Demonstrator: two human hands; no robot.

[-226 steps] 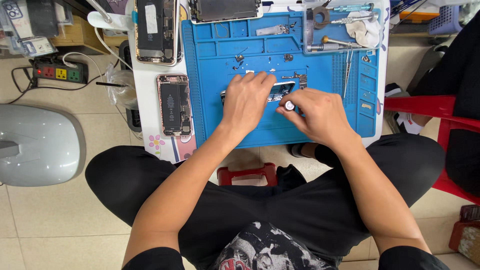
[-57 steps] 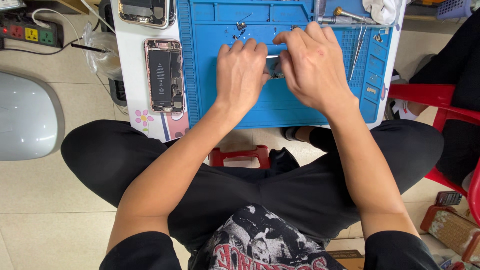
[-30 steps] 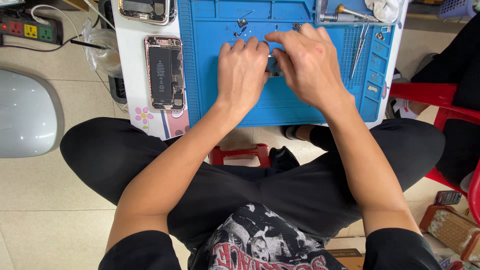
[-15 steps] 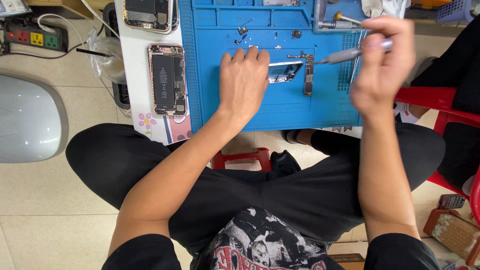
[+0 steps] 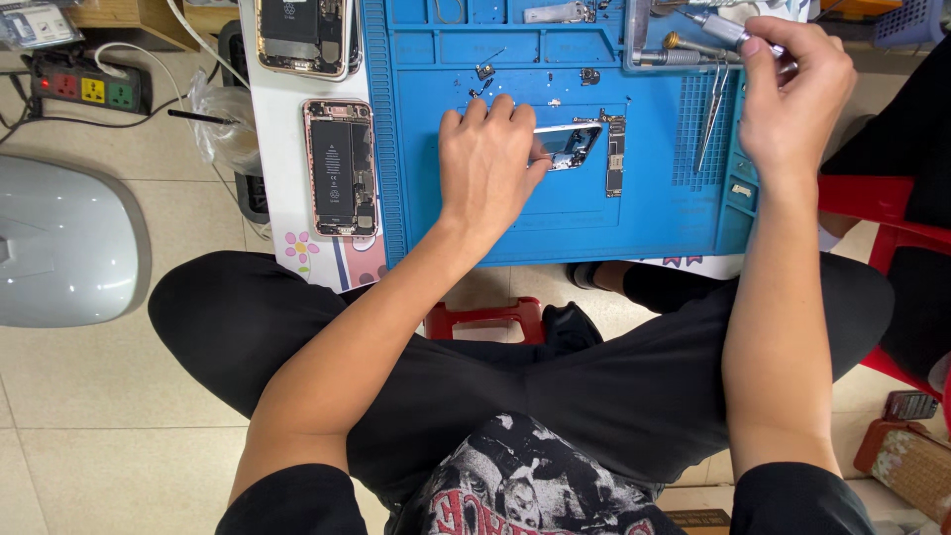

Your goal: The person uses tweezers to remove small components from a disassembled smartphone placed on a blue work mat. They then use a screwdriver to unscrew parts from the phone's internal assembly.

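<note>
Far to your left, a grey domed plastic casing (image 5: 64,243) sits on the floor. On the white table lies an opened phone with its black battery showing (image 5: 340,166), just beside the blue rubber work mat (image 5: 654,213). Your left hand (image 5: 487,163) lies flat on that mat, fingers spread, pinning a shiny metal phone part (image 5: 570,145). Your right hand (image 5: 792,84) is closed around a slim silver screwdriver (image 5: 715,25) above the mat's upper right corner.

Bench count
Two opened phones (image 5: 340,166), one blue mat (image 5: 654,213), one tweezers (image 5: 713,117), one power strip (image 5: 89,84), two hands (image 5: 490,168).
</note>
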